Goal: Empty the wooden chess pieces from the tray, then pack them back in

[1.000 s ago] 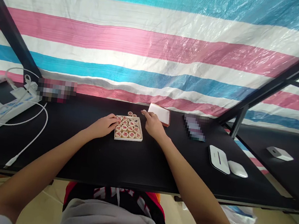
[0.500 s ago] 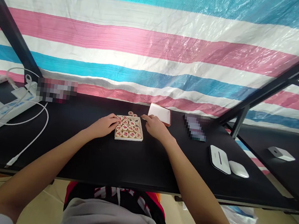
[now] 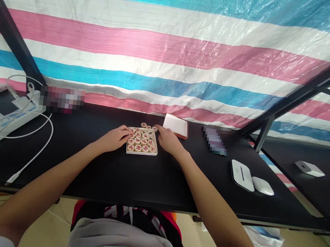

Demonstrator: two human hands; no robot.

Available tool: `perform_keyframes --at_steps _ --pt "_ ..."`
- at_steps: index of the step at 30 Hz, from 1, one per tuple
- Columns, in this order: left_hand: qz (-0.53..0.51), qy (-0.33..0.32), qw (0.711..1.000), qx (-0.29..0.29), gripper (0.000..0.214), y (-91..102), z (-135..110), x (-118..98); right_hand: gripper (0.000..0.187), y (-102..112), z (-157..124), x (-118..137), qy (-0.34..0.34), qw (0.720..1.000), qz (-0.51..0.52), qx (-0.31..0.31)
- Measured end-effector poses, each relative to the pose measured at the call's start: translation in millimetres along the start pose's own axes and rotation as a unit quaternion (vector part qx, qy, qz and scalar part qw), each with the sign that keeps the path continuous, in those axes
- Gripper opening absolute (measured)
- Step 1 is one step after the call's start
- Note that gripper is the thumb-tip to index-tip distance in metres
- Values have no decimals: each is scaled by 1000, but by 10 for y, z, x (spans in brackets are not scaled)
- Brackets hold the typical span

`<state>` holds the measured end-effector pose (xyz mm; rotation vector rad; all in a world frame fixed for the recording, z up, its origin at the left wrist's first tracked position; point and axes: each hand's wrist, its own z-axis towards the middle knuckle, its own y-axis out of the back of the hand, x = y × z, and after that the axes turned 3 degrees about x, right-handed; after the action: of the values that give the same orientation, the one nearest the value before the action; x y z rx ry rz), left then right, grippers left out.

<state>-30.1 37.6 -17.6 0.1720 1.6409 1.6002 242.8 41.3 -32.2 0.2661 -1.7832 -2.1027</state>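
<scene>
A shallow white box (image 3: 141,153) on the black desk holds rows of round Chinese chess pieces (image 3: 144,141) with red or dark characters. My left hand (image 3: 114,138) grips the box's left side, its fingertips lying over the edge and the pieces there. Just behind the box's far edge, two loose pieces (image 3: 143,125) sit side by side. My right hand (image 3: 167,139) is at the far right corner, fingers closed on another Chinese chess piece (image 3: 155,129) beside those two. Part of the grip is hidden by the hand.
Behind my right hand lies the box lid (image 3: 176,125), its white inside up. A blurred phone-like object (image 3: 215,140), a white flat device (image 3: 242,175) and a white mouse (image 3: 263,186) lie to the right. A power strip (image 3: 10,119) with cables is on the left.
My right hand has shifted slightly left and forward. A third piece now shows at its fingertips, next to the two loose ones. My left hand stays at the box.
</scene>
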Motion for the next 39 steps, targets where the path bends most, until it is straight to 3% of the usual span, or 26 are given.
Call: perform_keyframes --at_steps 5,13,19,24,29,39 --pt "-5 0 1000 -3 39 -6 0 7 36 -17 17 -21 -21 1000 12 7" --pt "6 -5 1000 3 38 2 0 -3 31 -40 30 -43 -28 999 28 -8" --pt "4 -2 1000 3 39 -3 0 5 41 -69 34 -41 -2 1000 13 -6" --pt "-1 -1 1000 -5 39 -20 1 17 40 -117 44 -56 -39 999 14 -21" --pt "-3 -2 1000 1 39 0 4 -8 43 -148 55 -48 -5 1000 5 -27" --pt "-3 2 1000 -5 39 -15 1 11 42 -201 83 -62 0 1000 6 -27"
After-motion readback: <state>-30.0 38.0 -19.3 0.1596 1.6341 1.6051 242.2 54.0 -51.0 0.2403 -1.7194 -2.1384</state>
